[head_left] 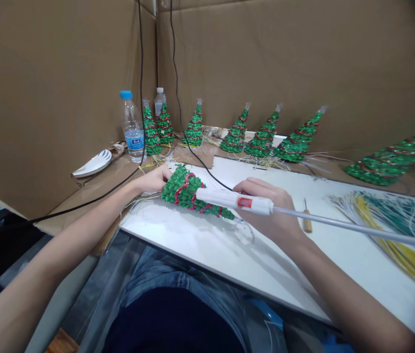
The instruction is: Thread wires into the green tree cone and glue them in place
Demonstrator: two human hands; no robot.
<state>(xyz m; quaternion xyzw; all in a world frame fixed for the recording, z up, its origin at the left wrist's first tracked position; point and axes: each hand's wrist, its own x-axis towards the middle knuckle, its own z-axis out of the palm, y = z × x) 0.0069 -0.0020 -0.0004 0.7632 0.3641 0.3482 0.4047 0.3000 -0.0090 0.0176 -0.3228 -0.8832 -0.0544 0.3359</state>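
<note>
A small green beaded tree (187, 191) with red trim lies on its side on the white board (200, 240). My left hand (155, 178) grips its wide base, where pale wire ends stick out. My right hand (272, 211) holds a white glue gun (237, 200) with a red label, its nozzle end resting against the tree's side. A long clear glue stick (347, 226) runs out of the gun's back to the right. The gun's black cord (207, 171) leads away toward the back wall.
Several finished green trees (264, 137) stand in a row along the cardboard wall. A water bottle (132, 126) and a white plate (93, 164) sit at the back left. A wooden-handled awl (306, 220) and bundles of yellow and green wire (395, 220) lie at right.
</note>
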